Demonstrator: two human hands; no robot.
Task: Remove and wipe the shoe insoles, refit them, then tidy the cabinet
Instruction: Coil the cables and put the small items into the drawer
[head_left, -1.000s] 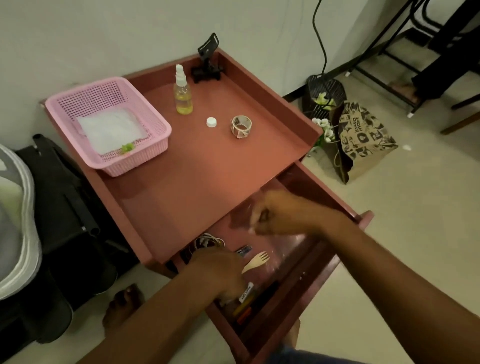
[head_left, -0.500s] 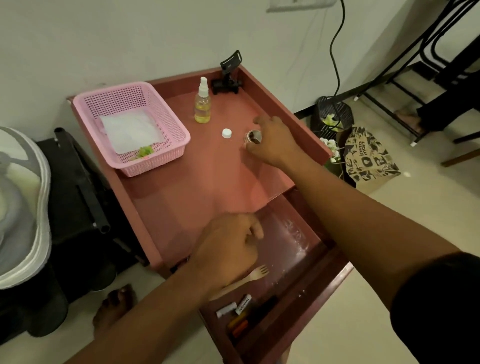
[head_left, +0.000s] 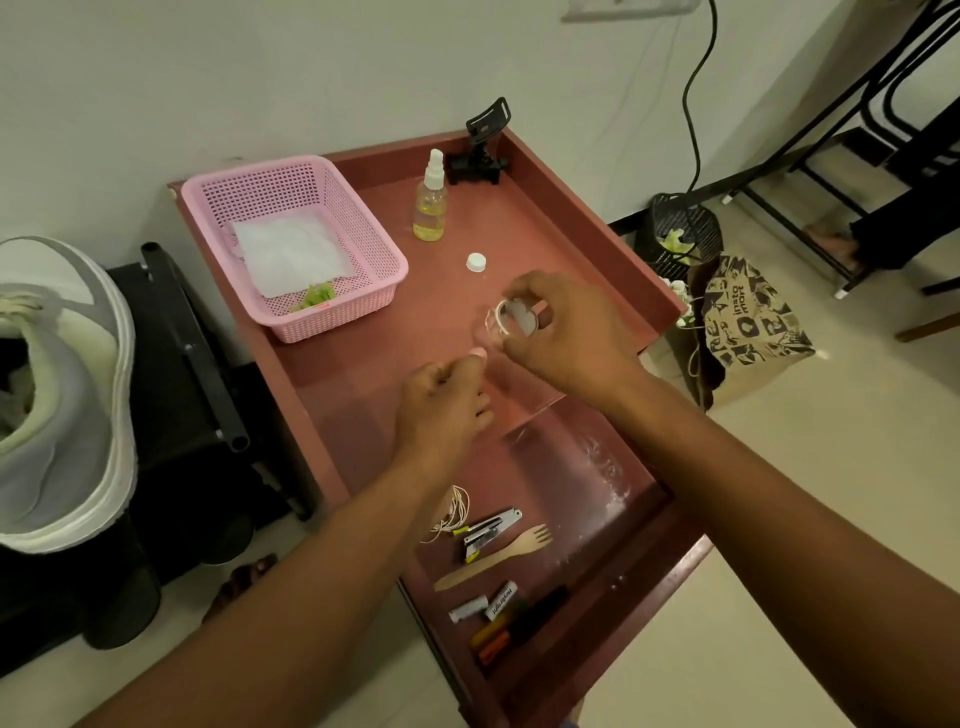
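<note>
Tidying stage, unfinished: right hand pinches tape roll, left hand pulls its clear strip, drawer open, oddments loose, bench cluttered.

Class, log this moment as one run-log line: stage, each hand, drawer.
stage: tidying cabinet | right hand: holds tape roll above cabinet top | left hand: curled beside it, contents unclear | drawer: open

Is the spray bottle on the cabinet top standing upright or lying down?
Upright. The spray bottle stands on its base on the cabinet top, white nozzle pointing up, yellowish liquid in its lower part.
</note>
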